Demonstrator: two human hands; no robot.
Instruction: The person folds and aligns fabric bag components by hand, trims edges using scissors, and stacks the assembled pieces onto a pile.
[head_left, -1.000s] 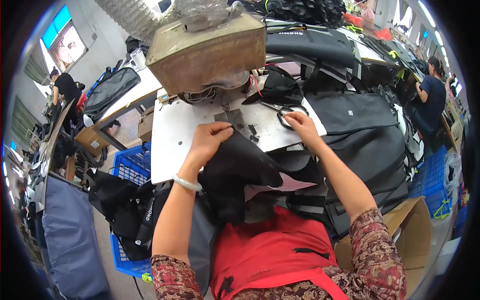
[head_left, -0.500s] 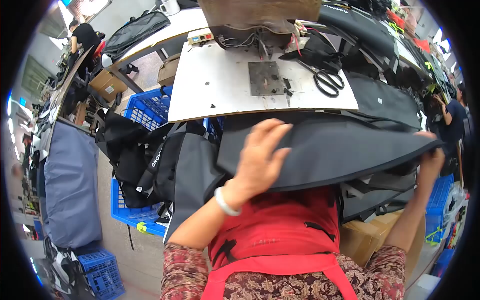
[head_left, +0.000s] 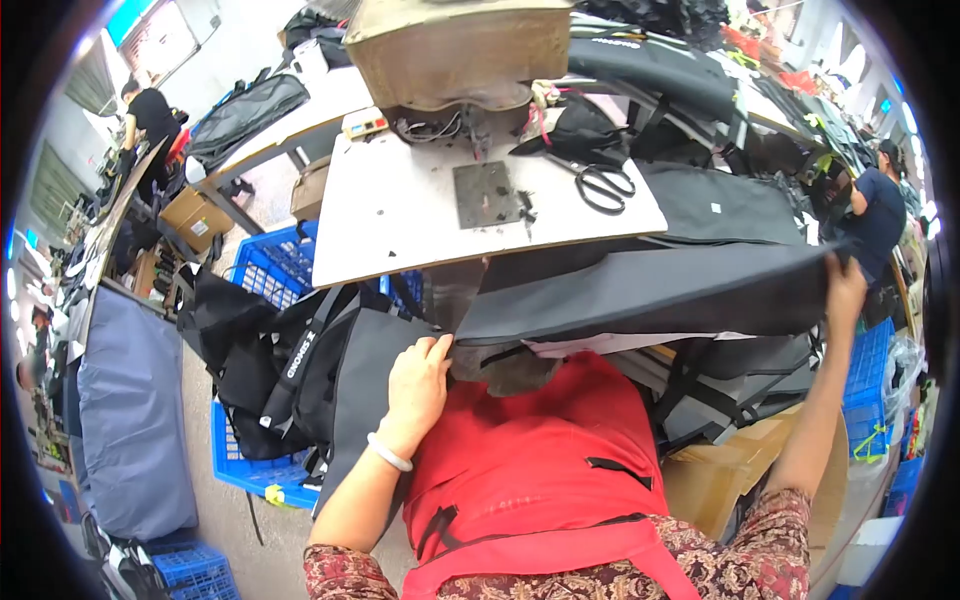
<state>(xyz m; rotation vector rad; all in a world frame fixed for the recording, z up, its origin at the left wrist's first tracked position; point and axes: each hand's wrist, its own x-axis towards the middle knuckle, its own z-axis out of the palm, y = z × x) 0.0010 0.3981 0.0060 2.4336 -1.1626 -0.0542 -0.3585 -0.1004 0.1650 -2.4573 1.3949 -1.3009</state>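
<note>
Between both grips, a dark panel [head_left: 640,290] stretches, left hand [head_left: 416,388] pinching one end, right hand [head_left: 847,290] the other

Scissors [head_left: 603,188] on white tabletop [head_left: 400,215]
</note>
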